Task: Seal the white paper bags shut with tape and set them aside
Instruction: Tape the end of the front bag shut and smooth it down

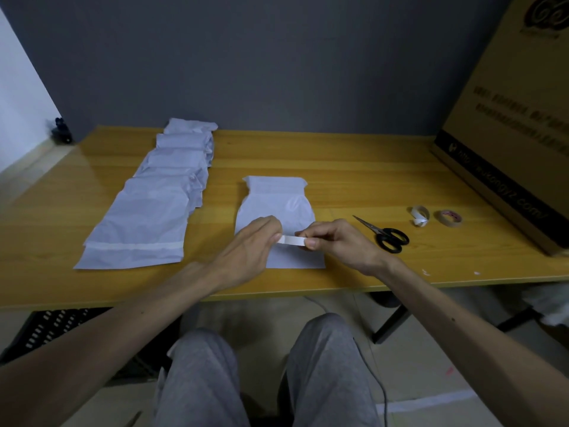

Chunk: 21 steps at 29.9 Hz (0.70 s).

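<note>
Our left hand (249, 241) and right hand (335, 238) pinch a tape strip (292, 240) by its ends over the bag (277, 204) in front of us, so we should keep it taut, lay it level, then smooth outward.

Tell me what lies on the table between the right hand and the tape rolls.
Black-handled scissors lie there, touching neither; the head view shows this.

Head-worn camera looks forward and down, close over the table (354, 180).

Left hand (246, 245) and right hand (336, 241) pinch opposite ends of tape strip (292, 240)
</note>
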### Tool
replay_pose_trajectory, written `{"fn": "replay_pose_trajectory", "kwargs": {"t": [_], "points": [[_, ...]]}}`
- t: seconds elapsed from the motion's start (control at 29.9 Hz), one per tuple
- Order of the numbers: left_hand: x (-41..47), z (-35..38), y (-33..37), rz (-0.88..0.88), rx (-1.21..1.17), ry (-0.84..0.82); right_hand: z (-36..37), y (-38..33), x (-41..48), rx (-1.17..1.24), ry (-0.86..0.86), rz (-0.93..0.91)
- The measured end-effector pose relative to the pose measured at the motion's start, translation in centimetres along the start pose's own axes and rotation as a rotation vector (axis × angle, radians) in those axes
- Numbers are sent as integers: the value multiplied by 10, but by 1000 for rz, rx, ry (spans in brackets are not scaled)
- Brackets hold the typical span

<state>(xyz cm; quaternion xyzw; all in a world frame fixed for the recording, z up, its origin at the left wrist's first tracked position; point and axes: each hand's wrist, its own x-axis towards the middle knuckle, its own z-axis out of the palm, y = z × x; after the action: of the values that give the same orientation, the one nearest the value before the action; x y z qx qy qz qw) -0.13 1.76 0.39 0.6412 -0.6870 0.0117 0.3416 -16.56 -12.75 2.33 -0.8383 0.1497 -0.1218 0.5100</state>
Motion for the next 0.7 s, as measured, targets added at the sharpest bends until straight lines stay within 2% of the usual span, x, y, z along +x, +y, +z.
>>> {"fn": "replay_pose_trajectory", "kwargs": {"t": [0.17,0.2,0.27,0.37,0.4,0.5,0.6,0.7], "points": [[7,-18,-8,136,126,-28,-3,-7,-1,126,49,54],[6,-22,-9,120,105,-18,-3,-9,-1,139,72,56],[1,-26,-10,-40,-71,33,-2,-13,1,145,143,48],[-5,-31,-7,-450,-407,223,-1,-16,6,-12,269,-35],[-4,-31,-4,-594,-499,232,-1,-17,7,-94,307,-56],[5,-31,12,-967,-850,35,6,-21,11,-270,333,-164],[17,-31,24,-1094,-1048,-15,19,-24,14,-464,339,-329],[25,-32,25,-1149,-1107,2,24,-24,17,-541,369,-371]]}}
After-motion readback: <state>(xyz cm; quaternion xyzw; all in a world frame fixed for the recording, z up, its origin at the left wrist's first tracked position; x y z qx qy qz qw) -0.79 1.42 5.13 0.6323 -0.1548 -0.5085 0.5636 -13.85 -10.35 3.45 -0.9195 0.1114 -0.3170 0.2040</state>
